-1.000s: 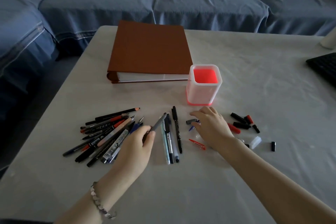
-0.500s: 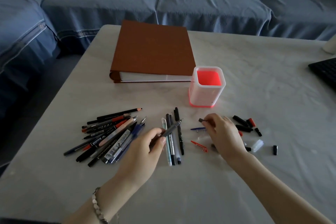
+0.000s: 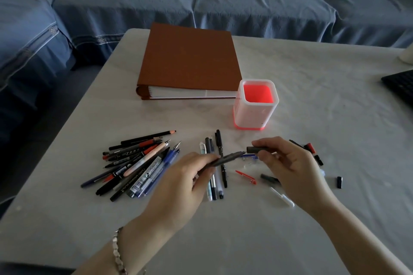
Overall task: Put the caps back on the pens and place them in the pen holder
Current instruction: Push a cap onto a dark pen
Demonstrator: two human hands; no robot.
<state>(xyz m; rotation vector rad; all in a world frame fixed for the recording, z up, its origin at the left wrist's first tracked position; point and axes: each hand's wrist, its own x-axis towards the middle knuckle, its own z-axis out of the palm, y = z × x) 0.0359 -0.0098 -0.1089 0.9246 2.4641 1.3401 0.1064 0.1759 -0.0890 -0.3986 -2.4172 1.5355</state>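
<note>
My left hand point(image 3: 178, 183) grips a grey pen point(image 3: 230, 157) with its tip pointing right. Pinched in my right hand point(image 3: 288, 167) is a grey cap point(image 3: 254, 149), its mouth a finger's width from the pen tip. The white pen holder point(image 3: 256, 116) with a red inside stands empty just beyond both hands. A heap of uncapped pens and pencils point(image 3: 138, 163) lies to the left. Several capped pens point(image 3: 212, 176) lie side by side under my left fingers. Loose caps, red point(image 3: 245, 177) and black point(image 3: 269, 178), are scattered near my right hand.
A thick brown binder point(image 3: 190, 60) lies behind the holder. A black keyboard point(image 3: 400, 85) pokes in at the right edge. More small caps point(image 3: 339, 182) sit right of my wrist. A blue sofa point(image 3: 201, 0) runs along the table's far side.
My right hand picked the grey cap off the table and lifted it. My left hand swung the grey pen rightwards, bringing its tip close to the cap.
</note>
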